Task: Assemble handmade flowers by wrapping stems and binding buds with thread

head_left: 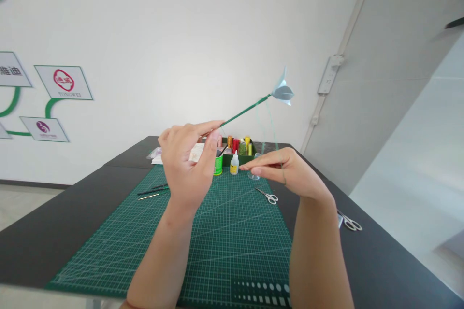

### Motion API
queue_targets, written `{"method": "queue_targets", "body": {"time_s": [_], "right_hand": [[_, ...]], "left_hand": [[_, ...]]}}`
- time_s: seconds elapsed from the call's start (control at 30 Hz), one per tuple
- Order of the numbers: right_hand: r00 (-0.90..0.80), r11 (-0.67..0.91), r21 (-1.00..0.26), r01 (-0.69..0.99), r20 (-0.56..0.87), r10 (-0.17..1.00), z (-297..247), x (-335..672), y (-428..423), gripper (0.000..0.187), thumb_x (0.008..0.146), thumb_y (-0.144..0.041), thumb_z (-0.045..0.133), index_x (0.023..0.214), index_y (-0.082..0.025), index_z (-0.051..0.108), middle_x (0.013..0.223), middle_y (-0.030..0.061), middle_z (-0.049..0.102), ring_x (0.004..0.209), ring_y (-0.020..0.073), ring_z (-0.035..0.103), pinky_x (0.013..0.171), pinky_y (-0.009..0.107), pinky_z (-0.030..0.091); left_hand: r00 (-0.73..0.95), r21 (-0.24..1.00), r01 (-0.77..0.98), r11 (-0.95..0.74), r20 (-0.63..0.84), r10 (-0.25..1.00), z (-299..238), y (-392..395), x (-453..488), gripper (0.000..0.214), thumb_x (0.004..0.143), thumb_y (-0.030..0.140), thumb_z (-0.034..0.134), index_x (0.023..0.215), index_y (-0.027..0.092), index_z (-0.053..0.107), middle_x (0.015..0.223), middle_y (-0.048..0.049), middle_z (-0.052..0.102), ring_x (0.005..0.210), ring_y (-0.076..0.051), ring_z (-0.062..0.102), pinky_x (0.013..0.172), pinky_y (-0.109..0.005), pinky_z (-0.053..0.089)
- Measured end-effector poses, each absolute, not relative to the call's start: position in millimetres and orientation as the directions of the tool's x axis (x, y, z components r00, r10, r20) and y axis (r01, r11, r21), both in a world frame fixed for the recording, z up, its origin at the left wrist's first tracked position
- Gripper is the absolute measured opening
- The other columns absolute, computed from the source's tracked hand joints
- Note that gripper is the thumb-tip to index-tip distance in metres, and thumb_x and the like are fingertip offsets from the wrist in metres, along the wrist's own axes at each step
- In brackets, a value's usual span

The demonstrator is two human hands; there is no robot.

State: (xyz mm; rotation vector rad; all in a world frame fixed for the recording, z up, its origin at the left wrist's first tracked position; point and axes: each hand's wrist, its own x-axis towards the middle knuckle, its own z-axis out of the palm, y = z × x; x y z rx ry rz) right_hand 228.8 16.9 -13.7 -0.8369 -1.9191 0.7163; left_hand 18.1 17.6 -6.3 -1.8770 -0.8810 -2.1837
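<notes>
Over a gridded mat (237,236), left fingers (209,149) pinch a pointed, slim-stemmed flower (282,91); right fingers (270,158), nearly closed, hold wispy thread (284,176).

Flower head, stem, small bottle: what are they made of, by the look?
Flower head: possibly thin fabric or film, from its pale satiny sheen.
Stem: matte green wrap, probably thread, since fine strands trail near its top; core unclear.
Small bottle: likely plastic, from its whitish translucent body; finish unclear.
</notes>
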Motion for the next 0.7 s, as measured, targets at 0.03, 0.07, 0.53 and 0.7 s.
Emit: {"method": "queue_targets", "body": {"time_s": [0.03, 0.07, 0.53, 0.7], "right_hand": [[-0.342, 0.605, -0.763, 0.226, 0.520, 0.783, -15.1, 231.4, 19.7, 0.014, 0.079, -0.035, 0.080, 0.091, -0.028, 0.085, 0.067, 0.0021, 0.073, 0.056, 0.0111, 0.050, 0.050, 0.025, 0.037], [-0.304, 0.608, -0.774, 0.175, 0.545, 0.781, -17.2, 234.7, 23.8, 0.014, 0.078, -0.035, 0.081, 0.089, -0.028, 0.085, 0.063, 0.0014, 0.070, 0.054, 0.0104, 0.046, 0.049, 0.025, 0.034], [-0.156, 0.394, -0.916, -0.075, 0.401, 0.903, -71.9, 282.7, 99.7, 0.032, 0.073, -0.044, 0.082, 0.081, -0.013, 0.077, 0.047, -0.0078, 0.037, 0.045, 0.0056, 0.026, 0.050, 0.027, 0.015], [-0.037, 0.351, -0.931, 0.100, 0.349, 0.936, -85.9, 309.2, 104.6, 0.044, 0.072, -0.051, 0.079, 0.088, -0.010, 0.078, 0.049, -0.0091, 0.033, 0.048, 0.0061, 0.023, 0.051, 0.027, 0.015]], "left_hand": [[-0.241, 0.367, 0.419, -0.831, 0.927, 0.288, -6.2, 19.3, 17.5, 0.014, 0.093, 0.031, 0.065, 0.099, 0.031, 0.077, 0.085, -0.0006, 0.074, 0.082, -0.021, 0.064, 0.089, -0.042, 0.049], [-0.273, 0.392, 0.372, -0.841, 0.913, 0.304, -5.8, 21.5, 16.3, 0.014, 0.093, 0.029, 0.065, 0.099, 0.030, 0.077, 0.086, -0.0008, 0.073, 0.082, -0.020, 0.064, 0.085, -0.040, 0.050], [-0.494, 0.458, 0.159, -0.875, 0.804, 0.331, -5.3, 49.7, 12.8, 0.013, 0.090, 0.021, 0.067, 0.098, 0.024, 0.077, 0.084, 0.0002, 0.072, 0.078, -0.014, 0.065, 0.081, -0.031, 0.053], [-0.568, 0.374, 0.095, -0.922, 0.782, 0.259, 2.9, 45.2, -0.9, 0.015, 0.086, 0.014, 0.070, 0.093, 0.024, 0.078, 0.085, 0.0017, 0.074, 0.074, -0.012, 0.063, 0.077, -0.031, 0.051]]}}
